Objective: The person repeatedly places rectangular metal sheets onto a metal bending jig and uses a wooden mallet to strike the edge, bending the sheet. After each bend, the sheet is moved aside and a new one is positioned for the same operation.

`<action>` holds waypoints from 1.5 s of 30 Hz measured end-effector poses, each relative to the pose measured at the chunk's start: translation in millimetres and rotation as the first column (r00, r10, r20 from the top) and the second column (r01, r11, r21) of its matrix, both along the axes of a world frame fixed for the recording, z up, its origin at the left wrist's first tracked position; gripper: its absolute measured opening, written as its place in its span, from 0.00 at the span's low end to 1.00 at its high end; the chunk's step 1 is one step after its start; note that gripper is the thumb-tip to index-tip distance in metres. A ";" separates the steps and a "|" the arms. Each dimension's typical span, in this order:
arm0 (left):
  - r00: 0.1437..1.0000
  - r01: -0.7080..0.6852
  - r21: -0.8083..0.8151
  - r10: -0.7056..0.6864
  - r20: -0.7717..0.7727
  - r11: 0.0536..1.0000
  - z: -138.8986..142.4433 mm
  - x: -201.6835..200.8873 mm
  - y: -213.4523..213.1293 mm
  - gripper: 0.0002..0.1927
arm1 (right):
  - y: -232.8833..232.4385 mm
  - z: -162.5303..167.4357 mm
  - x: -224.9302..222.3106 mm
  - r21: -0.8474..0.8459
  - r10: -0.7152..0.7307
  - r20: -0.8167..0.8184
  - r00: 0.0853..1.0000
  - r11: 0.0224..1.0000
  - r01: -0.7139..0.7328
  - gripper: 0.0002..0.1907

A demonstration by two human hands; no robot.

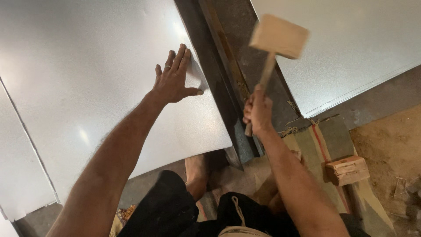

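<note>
My left hand (pixel 174 78) lies flat, fingers spread, on a large shiny metal sheet (pixel 96 87), close to the sheet's right edge. My right hand (pixel 258 110) grips the handle of a wooden mallet (pixel 278 37), whose blurred head is raised above a dark steel angle bar (pixel 228 96). The bar runs from top centre down beside the sheet's right edge. My bare foot (pixel 196 173) rests just below the sheet's near edge.
A second metal sheet (pixel 351 44) lies at the upper right. A small wooden block (pixel 347 170) sits on a striped mat (pixel 324 145) at the right. Another sheet piece (pixel 22 175) overlaps at the left. Dirt and debris (pixel 394 149) cover the floor at far right.
</note>
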State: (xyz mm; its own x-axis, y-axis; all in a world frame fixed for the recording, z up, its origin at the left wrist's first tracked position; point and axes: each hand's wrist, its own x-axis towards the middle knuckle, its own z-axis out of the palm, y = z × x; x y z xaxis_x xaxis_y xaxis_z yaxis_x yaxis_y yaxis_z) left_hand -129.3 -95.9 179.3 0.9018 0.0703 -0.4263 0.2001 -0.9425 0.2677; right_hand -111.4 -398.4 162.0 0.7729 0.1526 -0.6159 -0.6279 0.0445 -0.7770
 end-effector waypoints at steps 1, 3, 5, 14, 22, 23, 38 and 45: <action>1.000 0.006 0.002 -0.006 0.000 1.000 1.5 0.6 -0.3 0.73 | 3.8 2.1 0.3 -0.116 0.161 -0.006 0.987 0.980 -0.160 0.24; 1.000 -0.001 -0.011 0.001 -0.007 1.000 4.4 0.9 -1.5 0.73 | 9.8 6.2 4.9 -0.334 0.457 -0.069 0.887 0.827 -0.453 0.22; 1.000 -0.006 -0.012 0.006 -0.016 1.000 6.8 0.9 -1.5 0.73 | 15.0 9.2 11.2 -0.179 0.216 0.024 0.976 0.962 -0.208 0.24; 1.000 0.013 -0.006 -0.013 -0.016 1.000 11.3 0.1 -0.2 0.71 | 37.6 10.7 35.5 -0.117 0.181 -0.005 0.984 0.977 -0.180 0.25; 0.999 0.040 0.000 -0.040 -0.021 0.999 15.9 -2.1 -0.9 0.69 | 55.9 11.2 59.9 -0.250 0.428 0.050 0.902 0.880 -0.404 0.25; 0.999 0.038 -0.001 -0.038 -0.018 0.999 16.3 -1.9 -1.2 0.69 | 57.1 11.5 63.8 -0.193 0.293 0.089 0.952 0.943 -0.273 0.24; 0.997 -0.003 -0.019 0.002 -0.076 1.000 30.5 -1.6 -2.3 0.70 | 101.8 6.6 105.9 -0.069 0.245 0.069 0.967 0.968 -0.240 0.25; 0.997 0.002 -0.019 -0.003 -0.075 1.000 33.6 -1.3 -1.7 0.71 | 125.2 3.7 137.9 0.094 -0.014 0.042 0.999 0.996 0.010 0.22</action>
State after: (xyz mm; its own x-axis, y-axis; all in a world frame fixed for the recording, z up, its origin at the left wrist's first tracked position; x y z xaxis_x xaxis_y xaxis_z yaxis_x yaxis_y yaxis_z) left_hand -130.6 -97.6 212.8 0.8672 0.0597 -0.4944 0.2182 -0.9379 0.2696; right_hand 26.5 -273.2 165.7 0.8002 0.1987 -0.5658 -0.5933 0.1252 -0.7952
